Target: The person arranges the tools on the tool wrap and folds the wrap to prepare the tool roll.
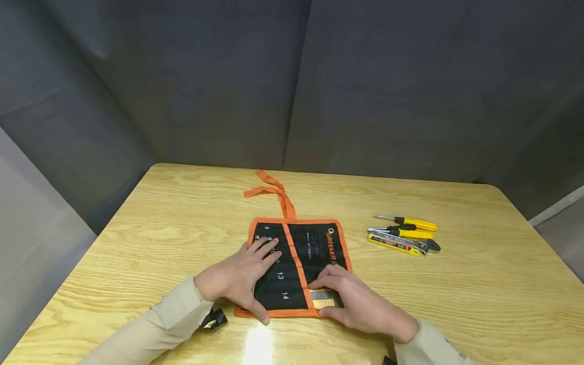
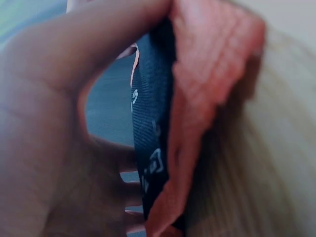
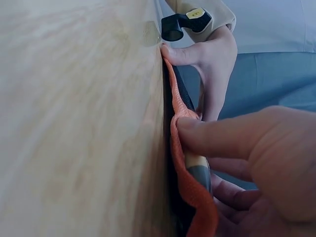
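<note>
Head view | right hand [image 1: 358,301]: fingers and thumb curved, gripping a grey-and-yellow item [image 1: 323,299] at the near right corner of a black pouch [image 1: 274,294] | left hand [image 1: 242,276]: fingers spread, resting on the pouch's numbered half | pouch: laid open on wooden table [image 1: 182,218] | rightward: screwdrivers [image 1: 418,224], adjustable wrench [image 1: 432,246]

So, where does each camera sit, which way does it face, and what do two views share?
Head: on the head, facing forward and down at the black pouch; left hand, right hand and both sleeves show.
Left wrist: on that wrist, facing the pouch's orange edging; left palm, thumb and fingers show.
Right wrist: on that wrist, facing leftward along the edging; right thumb and fingers show, left hand beyond.
Shared: head and right wrist show both hands and edging.
</note>
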A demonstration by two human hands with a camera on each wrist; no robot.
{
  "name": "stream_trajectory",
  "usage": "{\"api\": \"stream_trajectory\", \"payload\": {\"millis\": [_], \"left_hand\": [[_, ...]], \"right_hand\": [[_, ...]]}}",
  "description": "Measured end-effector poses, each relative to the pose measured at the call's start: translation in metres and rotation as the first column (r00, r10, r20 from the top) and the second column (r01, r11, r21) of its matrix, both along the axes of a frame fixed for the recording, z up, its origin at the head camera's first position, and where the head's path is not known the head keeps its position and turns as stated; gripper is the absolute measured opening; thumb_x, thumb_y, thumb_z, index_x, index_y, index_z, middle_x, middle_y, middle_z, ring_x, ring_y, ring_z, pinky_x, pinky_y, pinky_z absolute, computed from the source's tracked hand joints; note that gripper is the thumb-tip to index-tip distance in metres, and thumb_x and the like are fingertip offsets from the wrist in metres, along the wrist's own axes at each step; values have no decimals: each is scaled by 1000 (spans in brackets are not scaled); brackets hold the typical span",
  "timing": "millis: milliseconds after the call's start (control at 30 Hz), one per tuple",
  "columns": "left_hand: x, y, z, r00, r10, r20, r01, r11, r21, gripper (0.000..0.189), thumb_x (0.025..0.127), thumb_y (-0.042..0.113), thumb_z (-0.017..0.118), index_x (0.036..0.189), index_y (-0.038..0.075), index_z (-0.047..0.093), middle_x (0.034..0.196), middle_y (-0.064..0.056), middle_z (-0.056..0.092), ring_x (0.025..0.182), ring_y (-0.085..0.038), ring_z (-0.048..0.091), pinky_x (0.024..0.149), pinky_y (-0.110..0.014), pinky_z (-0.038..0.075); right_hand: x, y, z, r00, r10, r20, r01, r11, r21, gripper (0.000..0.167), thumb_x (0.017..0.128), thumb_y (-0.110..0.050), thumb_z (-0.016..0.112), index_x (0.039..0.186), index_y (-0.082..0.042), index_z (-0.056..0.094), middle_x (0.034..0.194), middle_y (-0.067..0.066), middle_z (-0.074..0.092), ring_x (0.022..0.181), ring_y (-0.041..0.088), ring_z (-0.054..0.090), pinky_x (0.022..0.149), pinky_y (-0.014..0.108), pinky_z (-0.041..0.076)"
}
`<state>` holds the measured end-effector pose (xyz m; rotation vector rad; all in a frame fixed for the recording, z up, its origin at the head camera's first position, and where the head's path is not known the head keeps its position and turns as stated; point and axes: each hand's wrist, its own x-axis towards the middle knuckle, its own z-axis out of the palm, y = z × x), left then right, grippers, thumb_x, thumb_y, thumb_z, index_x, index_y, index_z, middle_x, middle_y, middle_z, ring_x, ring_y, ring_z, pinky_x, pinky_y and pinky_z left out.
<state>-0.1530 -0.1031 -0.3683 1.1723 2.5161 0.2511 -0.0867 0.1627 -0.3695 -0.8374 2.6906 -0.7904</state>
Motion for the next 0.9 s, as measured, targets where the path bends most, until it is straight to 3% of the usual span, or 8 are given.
{"api": "stream_trajectory", "payload": {"millis": [367, 567, 667, 900], "left_hand": [[0, 0, -1, 1000, 5, 8, -5, 1000, 4, 120, 61, 70, 78, 151, 6, 30, 161, -16, 13, 146, -40, 13, 109, -65, 22], [0, -1, -2, 1000, 7, 24, -7, 1000, 6, 120, 62, 69, 78, 151, 6, 29, 161, -15, 12, 147, -40, 12, 110, -66, 21], [0, -1, -2, 1000, 4, 21, -4, 1000, 10, 120, 62, 70, 77, 151, 6, 29, 161, -15, 12, 147, -40, 12, 109, -66, 21], [-1, 0, -1, 1000, -4, 11, 4, 1000, 1, 120, 62, 70, 76, 152, 7, 28, 161, -15, 11, 147, -40, 12, 110, -65, 22]], "right_hand": [[-2, 9, 4, 1000, -3, -27, 3, 1000, -23, 21, 89, -22, 70, 109, -18, 69, 105, -10, 57, 99, 9, 54, 88, 31, 51], [-8, 27, 7, 990, -55, -130, 50, 998, -41, 18, 90, -16, 68, 108, -14, 68, 108, -5, 59, 96, 12, 55, 82, 32, 52], [-14, 40, 9, 972, -78, -221, 62, 995, -77, 17, 88, -11, 69, 106, -12, 68, 106, -3, 62, 90, 13, 57, 75, 29, 51], [-30, 74, 20, 888, -158, -432, 109, 985, -134, 22, 81, 2, 73, 99, -9, 69, 96, 1, 66, 80, 14, 59, 66, 28, 52]]}}
